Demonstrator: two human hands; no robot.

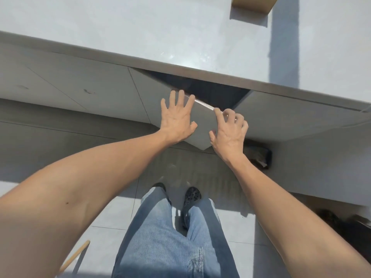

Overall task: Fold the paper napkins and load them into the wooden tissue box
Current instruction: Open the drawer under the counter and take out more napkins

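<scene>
Bright sunlight, hard shadows, wide-angle edge distortion.

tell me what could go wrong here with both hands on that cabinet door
The right hand curls its fingers over the free edge of the half-open cabinet door while the left hand lies flat on its face; a push shut might pinch those fingers against the countertop edge. The wooden box sits far back on the counter, and no napkins show, so the search may stall.
</scene>
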